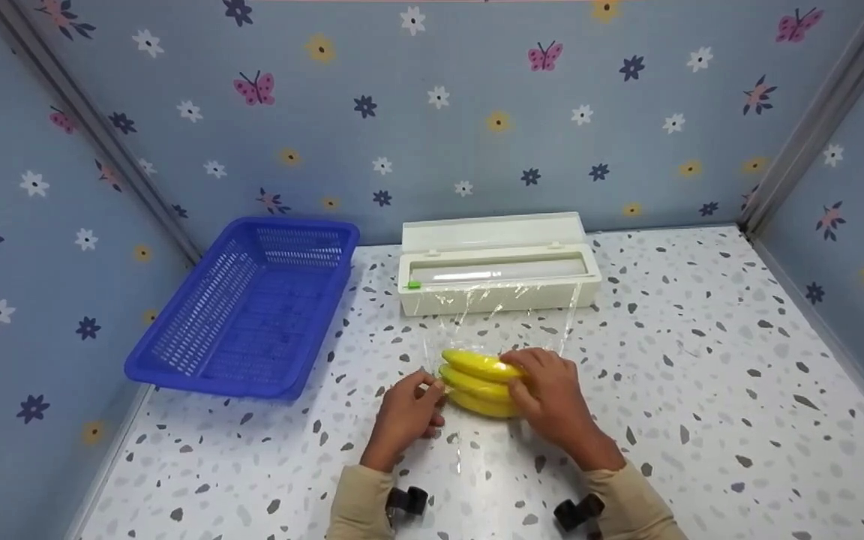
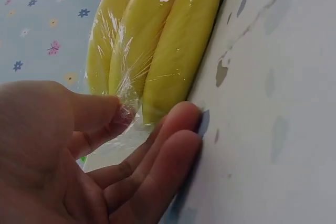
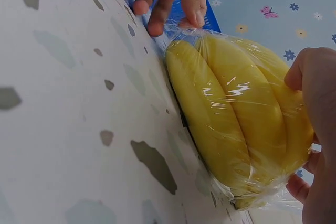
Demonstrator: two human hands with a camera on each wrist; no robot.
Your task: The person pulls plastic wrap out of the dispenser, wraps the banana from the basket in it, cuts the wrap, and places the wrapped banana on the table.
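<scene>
A bunch of yellow bananas (image 1: 481,386) lies on the speckled table with clear plastic wrap (image 3: 239,90) drawn tightly over it. My left hand (image 1: 408,409) pinches gathered wrap between thumb and forefinger at the bananas' left end, its other fingers loosely bent near the tabletop. My right hand (image 1: 556,394) grips the bunch from the right, thumb on the near side and fingers over the far side. Behind the bananas stands a white wrap dispenser (image 1: 499,300) with its lid raised and a roll inside. A clear sheet stretches from its front edge to the bananas.
A blue plastic basket (image 1: 316,330) with slotted sides stands at the left, close to the wall. On the dispenser's rail sits a small green slider (image 1: 414,284). Flower-patterned walls (image 1: 432,142) enclose the table at the back and both sides.
</scene>
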